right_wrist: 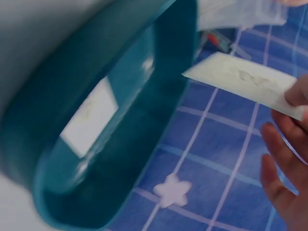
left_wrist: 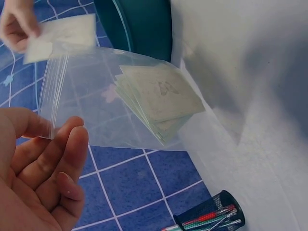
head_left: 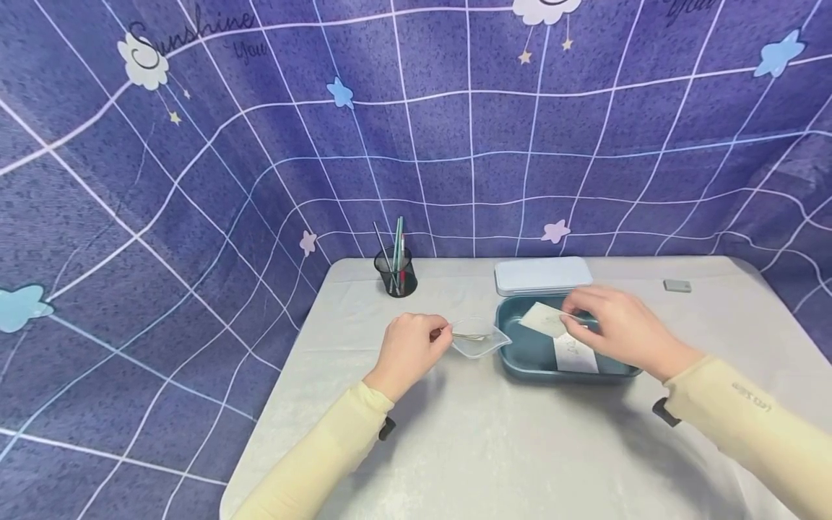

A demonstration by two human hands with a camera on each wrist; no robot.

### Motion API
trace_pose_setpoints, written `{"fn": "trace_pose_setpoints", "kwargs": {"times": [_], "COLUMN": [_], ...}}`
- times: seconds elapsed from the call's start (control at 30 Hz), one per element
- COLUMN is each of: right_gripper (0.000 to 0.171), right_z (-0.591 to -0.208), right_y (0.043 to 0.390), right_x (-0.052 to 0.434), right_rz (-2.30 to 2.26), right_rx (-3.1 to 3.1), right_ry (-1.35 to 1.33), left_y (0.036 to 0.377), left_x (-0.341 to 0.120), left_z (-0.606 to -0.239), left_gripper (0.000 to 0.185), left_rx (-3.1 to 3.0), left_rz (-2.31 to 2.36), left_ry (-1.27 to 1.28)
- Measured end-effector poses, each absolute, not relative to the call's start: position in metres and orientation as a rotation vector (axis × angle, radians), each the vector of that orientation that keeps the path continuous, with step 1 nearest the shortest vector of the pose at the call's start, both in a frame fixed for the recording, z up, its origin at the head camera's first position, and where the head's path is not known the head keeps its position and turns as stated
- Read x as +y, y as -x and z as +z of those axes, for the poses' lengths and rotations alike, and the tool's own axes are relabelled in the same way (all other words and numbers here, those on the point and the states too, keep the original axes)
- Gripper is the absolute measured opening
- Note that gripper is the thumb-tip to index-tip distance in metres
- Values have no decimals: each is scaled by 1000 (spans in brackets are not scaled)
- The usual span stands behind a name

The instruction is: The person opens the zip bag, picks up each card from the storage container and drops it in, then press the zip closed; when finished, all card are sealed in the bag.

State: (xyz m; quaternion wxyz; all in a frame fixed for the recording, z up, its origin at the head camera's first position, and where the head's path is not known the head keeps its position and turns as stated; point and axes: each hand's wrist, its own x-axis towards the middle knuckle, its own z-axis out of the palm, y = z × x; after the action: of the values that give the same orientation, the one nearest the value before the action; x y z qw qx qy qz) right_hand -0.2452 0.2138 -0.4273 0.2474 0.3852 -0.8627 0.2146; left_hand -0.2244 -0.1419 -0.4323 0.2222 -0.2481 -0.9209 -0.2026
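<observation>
The step in hand appears to be the moving of paper cards from the teal box (head_left: 520, 354) into the clear plastic bag (head_left: 479, 339), one card at a time. The left hand (head_left: 409, 350) is pinching the bag at its zip edge between thumb and fingertips, holding it just above the table (head_left: 487, 440), close beside the left wall of the box. The left wrist view is showing a stack of cards (left_wrist: 161, 98) already lying inside the bag, toward its closed end.

The right hand (head_left: 617, 328) is gripping a single card (head_left: 544, 319) by one end, fingers curled round it, over the open box. The free end of the card is pointing toward the bag but is not yet touching it; the two are near, with the rim of the box between them. A further white card (head_left: 575, 354) is lying flat on the floor of the box, below the right hand and untouched.

By judgement, the next move is calling for the mouth of the bag to be held apart and the leading edge of the card to be lined up with it; whether the mouth is standing open cannot be told from these views. The film is limp, so a card meeting it off-line is likely to buckle or catch on the zip strip.

The pale lid (head_left: 542, 274) is lying behind the box, and a mesh pen cup (head_left: 395, 273) is standing further left.
</observation>
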Motion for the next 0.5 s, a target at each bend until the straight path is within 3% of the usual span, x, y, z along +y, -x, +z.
{"fn": "trace_pose_setpoints", "kwargs": {"times": [0.1, 0.27, 0.5], "right_gripper": [5, 16, 16], "right_z": [-415, -399, -394], "right_y": [237, 226, 215], "right_x": [200, 176, 152], "right_rz": [634, 672, 701], "right_rx": [-2216, -1960, -1830], "right_ry": [-1079, -1186, -1264], "left_y": [225, 225, 225], "left_x": [-142, -141, -139], "left_z": [-433, -433, -433], "left_gripper": [16, 16, 17], "left_rx": [-2543, -2538, -2543], "left_rz": [-557, -559, -552], "left_ry": [684, 689, 692]}}
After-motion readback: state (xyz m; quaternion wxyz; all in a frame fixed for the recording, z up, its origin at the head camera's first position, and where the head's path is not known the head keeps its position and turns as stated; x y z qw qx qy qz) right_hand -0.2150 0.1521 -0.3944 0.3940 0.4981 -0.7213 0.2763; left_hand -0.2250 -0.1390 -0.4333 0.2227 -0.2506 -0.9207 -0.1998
